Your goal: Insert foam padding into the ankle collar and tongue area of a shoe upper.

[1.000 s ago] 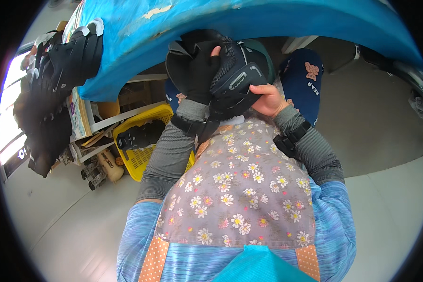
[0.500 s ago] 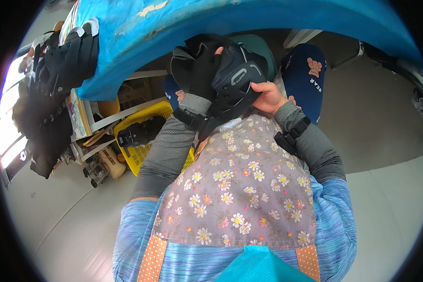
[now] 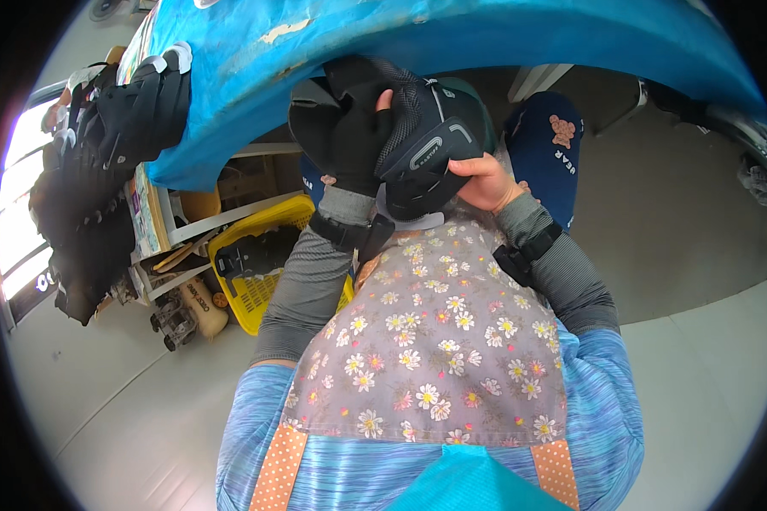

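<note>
In front of my lap is a black shoe-upper-shaped piece (image 3: 430, 153), with mesh, a moulded panel outlined in grey and a pale grey edge at its lower end. My left hand (image 3: 362, 140) is closed at its left side, mostly covered in black, apparently a glove; one bare fingertip shows against the mesh. My right hand (image 3: 488, 180) is closed on the right edge, its thumb lying on the moulded panel and its other fingers partly hidden. A black flap (image 3: 311, 106) spreads beyond my left hand; whether it belongs to the same piece I cannot tell.
A blue-covered table (image 3: 486, 38) stands ahead, its edge close to the held piece. Similar black pieces (image 3: 136, 119) with pale tips pile at its left end. Below are a yellow basket (image 3: 251, 302) holding black items and a wooden-framed shelf (image 3: 217, 217). A metal leg (image 3: 541, 81) stands under the table.
The held piece has turned and shifted slightly left, and its lower end now looks rounded, showing the pale grey edge. Both hands keep their grip.
</note>
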`<act>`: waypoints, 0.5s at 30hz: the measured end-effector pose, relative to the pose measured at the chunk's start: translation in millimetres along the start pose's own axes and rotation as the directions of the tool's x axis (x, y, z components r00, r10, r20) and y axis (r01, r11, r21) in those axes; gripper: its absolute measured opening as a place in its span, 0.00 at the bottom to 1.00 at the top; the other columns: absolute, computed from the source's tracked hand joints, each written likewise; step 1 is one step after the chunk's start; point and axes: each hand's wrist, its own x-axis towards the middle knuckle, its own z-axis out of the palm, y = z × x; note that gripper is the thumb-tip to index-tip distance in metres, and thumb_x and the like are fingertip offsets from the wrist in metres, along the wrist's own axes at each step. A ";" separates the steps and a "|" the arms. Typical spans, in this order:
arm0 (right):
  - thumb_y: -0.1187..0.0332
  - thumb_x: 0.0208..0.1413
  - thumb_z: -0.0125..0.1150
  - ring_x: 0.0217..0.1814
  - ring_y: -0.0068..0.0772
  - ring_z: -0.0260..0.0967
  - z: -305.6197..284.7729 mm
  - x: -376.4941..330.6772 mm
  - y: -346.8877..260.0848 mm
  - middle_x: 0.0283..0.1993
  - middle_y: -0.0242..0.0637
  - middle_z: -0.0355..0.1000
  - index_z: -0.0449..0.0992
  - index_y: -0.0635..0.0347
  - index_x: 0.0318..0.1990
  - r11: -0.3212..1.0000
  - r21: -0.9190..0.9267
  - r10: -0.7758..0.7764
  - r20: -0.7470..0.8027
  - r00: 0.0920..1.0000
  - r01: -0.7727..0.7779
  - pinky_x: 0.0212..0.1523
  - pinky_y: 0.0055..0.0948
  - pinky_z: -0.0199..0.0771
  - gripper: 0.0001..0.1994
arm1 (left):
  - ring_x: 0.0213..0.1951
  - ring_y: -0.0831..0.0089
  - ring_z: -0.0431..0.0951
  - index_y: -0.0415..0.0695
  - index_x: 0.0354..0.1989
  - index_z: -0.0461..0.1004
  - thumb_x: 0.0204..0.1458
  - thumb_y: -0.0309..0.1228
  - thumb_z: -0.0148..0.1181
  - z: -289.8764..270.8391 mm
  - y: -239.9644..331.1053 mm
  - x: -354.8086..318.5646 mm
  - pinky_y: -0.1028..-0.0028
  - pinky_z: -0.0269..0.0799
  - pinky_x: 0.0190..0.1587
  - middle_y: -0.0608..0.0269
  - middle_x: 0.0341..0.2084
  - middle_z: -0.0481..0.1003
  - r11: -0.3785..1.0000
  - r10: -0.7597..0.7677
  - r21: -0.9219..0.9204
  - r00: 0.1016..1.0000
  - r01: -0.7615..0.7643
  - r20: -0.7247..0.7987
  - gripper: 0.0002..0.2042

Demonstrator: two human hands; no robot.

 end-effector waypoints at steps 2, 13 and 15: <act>0.75 0.55 0.56 0.56 0.37 0.70 -2.2 0.4 4.7 0.53 0.41 0.73 0.71 0.66 0.54 1.000 0.030 0.003 -0.030 1.000 -0.002 0.60 0.38 0.66 0.18 | 0.29 0.57 0.80 0.46 0.40 0.78 0.58 0.39 0.57 2.1 -0.1 -2.9 0.67 0.73 0.32 0.53 0.30 0.79 0.996 -0.053 -0.071 0.998 0.055 0.029 0.11; 0.73 0.56 0.55 0.57 0.38 0.69 -17.6 0.6 7.6 0.54 0.43 0.72 0.70 0.66 0.55 0.994 0.063 0.083 0.014 0.996 -0.084 0.62 0.39 0.64 0.18 | 0.29 0.66 0.78 0.43 0.43 0.74 0.61 0.32 0.54 27.2 -27.7 -14.0 0.71 0.72 0.33 0.58 0.29 0.78 0.986 -0.111 -0.108 0.982 0.128 0.151 0.08; 0.67 0.59 0.53 0.58 0.40 0.68 -18.6 -0.1 7.7 0.55 0.44 0.72 0.70 0.67 0.55 0.980 0.187 0.066 0.021 0.998 -0.069 0.64 0.41 0.61 0.19 | 0.29 0.66 0.78 0.43 0.44 0.74 0.62 0.33 0.54 28.5 -27.8 -13.5 0.70 0.72 0.33 0.58 0.29 0.78 0.996 -0.077 -0.042 0.985 0.084 0.152 0.08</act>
